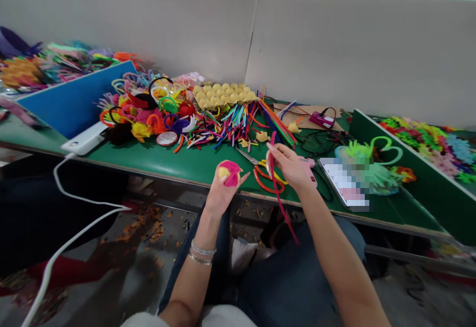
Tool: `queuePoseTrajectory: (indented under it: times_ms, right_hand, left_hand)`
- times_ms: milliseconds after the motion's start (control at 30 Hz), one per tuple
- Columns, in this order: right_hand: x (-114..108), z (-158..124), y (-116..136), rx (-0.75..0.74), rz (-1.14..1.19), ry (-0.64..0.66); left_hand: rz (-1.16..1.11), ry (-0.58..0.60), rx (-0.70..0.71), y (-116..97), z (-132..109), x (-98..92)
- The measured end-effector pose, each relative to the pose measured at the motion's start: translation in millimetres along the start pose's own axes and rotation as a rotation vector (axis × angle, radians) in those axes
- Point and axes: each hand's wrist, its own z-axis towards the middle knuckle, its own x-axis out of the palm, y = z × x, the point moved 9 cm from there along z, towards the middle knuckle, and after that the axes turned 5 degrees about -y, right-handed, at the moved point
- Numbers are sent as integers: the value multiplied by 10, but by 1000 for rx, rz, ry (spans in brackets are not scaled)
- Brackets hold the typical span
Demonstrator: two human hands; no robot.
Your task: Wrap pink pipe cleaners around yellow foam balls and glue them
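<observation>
My left hand [219,193] is closed around a small yellow cup-shaped piece [223,172], partly covered with bright pink pipe cleaner [232,173]. Over the table's front edge, my right hand [288,165] pinches a loose magenta pipe cleaner [279,203], whose long end hangs down toward my lap. Scissors [260,168] with orange and yellow handles lie on the green table between my hands. A pink tool, perhaps a glue gun [308,168], lies partly hidden behind my right hand.
A yellow egg tray [223,96] stands behind a heap of coloured pipe cleaners [238,123]. To the left are fuzzy crafted pieces [148,111], a blue divider [80,98] and a white power strip [85,139]. A phone [342,183] and a green divider [416,168] are at right.
</observation>
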Motion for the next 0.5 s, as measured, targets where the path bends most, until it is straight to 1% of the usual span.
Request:
queuePoseTrajectory:
  times_ms: [100,200,300,400,500]
  right_hand:
    - [213,-62,-73,-6,-160,128]
    - [360,-113,-139,-25,-293,216]
    - [419,-143,-187,-14,-344,265]
    - [438,-158,-212,2,-351,289]
    - [475,-168,-218,-27,-356,319]
  left_hand:
    - [-46,64,54,-68,-1,46]
    - [-9,74,128,-145,-14,56]
    - [49,78,205,-225,-40,78]
    - [87,104,231,-260,-83,135]
    - [119,104,274,-315,-149,197]
